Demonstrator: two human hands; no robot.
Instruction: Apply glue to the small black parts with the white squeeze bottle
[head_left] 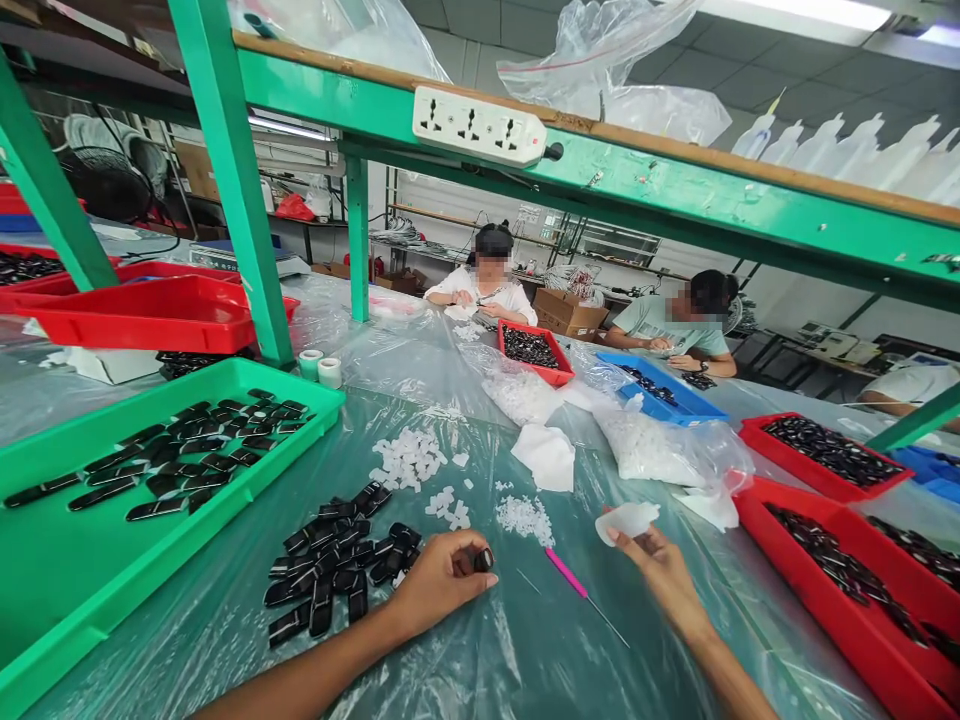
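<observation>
My left hand (442, 580) is closed around a small black plastic part (484, 560), whose end shows between thumb and fingers. To its left lies a pile of similar black pieces (322, 585). A translucent white squeeze bottle (626, 522) is held in my right hand (660, 575), its nozzle pointing right. Between the hands a pink-handled thin tool (568, 573) rests on the plastic-covered table, with a fine needle-like rod (528, 582) beside it. Beyond them are a heap of tiny white pieces (523, 518) and larger white pieces (409, 458).
A green tray (60, 560) of black parts stands at left, red trays (817, 610) at right. A bag of white pieces (645, 445) lies farther back. Overhead runs a green shelf beam (660, 195) with a power strip (480, 125). Two people sit working across the table.
</observation>
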